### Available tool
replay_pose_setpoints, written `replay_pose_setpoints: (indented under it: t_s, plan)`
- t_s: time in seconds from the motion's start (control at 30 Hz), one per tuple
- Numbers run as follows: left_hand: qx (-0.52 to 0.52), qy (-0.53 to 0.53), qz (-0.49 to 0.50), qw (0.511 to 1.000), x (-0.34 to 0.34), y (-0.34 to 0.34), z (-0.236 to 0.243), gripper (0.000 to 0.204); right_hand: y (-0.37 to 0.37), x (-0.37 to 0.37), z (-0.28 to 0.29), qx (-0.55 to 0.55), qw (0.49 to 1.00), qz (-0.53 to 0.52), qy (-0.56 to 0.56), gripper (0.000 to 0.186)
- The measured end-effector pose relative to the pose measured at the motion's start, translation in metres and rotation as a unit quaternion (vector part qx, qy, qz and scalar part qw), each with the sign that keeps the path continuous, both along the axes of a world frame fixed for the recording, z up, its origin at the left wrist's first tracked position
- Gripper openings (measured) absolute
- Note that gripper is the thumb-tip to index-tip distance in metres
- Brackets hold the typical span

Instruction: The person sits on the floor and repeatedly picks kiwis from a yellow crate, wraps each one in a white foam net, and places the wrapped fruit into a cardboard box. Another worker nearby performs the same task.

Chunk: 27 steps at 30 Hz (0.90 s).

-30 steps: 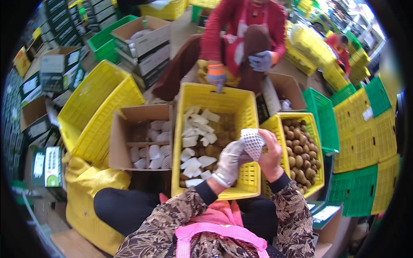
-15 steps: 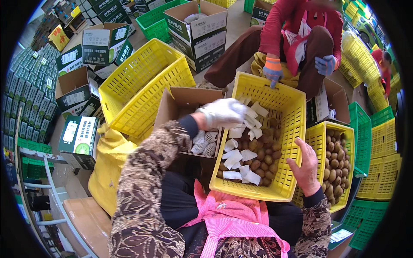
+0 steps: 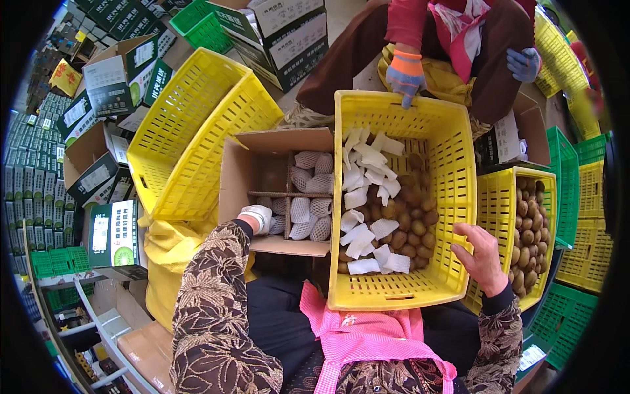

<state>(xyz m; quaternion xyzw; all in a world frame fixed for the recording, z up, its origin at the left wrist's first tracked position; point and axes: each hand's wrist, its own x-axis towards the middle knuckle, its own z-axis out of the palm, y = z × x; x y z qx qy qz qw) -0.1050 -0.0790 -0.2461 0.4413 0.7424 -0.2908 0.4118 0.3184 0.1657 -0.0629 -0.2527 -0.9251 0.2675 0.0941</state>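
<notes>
My left hand (image 3: 258,218), in a white glove, reaches into the near left corner of an open cardboard box (image 3: 289,246). Its fingers point down, and whether they hold anything is hidden. Card dividers split this box into compartments, where several kiwifruits in white foam nets (image 3: 300,209) lie; the far left compartment shows bare cardboard. Right of the box stands a yellow crate (image 3: 398,301) of loose brown kiwifruits (image 3: 413,226), with white foam net sleeves (image 3: 359,238) heaped over its left part. My bare right hand (image 3: 484,257) is open beside the crate's right wall, thumb and fingers apart.
Across from me a person's gloved hand (image 3: 405,75) rests on the crate's far rim. Another yellow crate of kiwifruits (image 3: 528,230) stands right. An empty yellow crate (image 3: 197,131) tilts at left, above a yellow cloth (image 3: 167,262). Stacked cartons (image 3: 282,46) stand behind.
My left hand has moved from above the foam sleeves, left and down into the cardboard box. My right hand stays beside the crate. The view has shifted slightly.
</notes>
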Motion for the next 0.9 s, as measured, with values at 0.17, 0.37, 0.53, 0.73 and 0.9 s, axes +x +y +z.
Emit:
replay_pose_setpoints:
  t_s: [0.17,0.37,0.53,0.73,0.9]
  plan:
    - [0.019,0.026,0.036,0.999,-0.009,-0.011,-0.058,0.037,0.002,-0.004,-0.007,-0.019,0.998,0.039,-0.040,0.032]
    - [-0.075,-0.081,0.048,0.993,-0.018,0.008,-0.039,0.059,0.004,-0.005,-0.008,-0.024,0.996,0.053,-0.068,0.030]
    - [-0.082,-0.064,-0.058,0.993,-0.011,-0.003,-0.072,0.048,0.007,0.000,-0.012,-0.025,0.995,0.051,-0.076,0.030]
    - [-0.016,-0.055,0.024,0.998,-0.005,-0.004,-0.019,0.037,0.008,-0.001,-0.016,-0.040,0.994,0.058,-0.085,0.029]
    - [-0.006,0.030,0.229,0.973,0.002,0.004,-0.018,0.032,0.007,-0.012,-0.007,-0.029,0.995,0.049,-0.085,0.029]
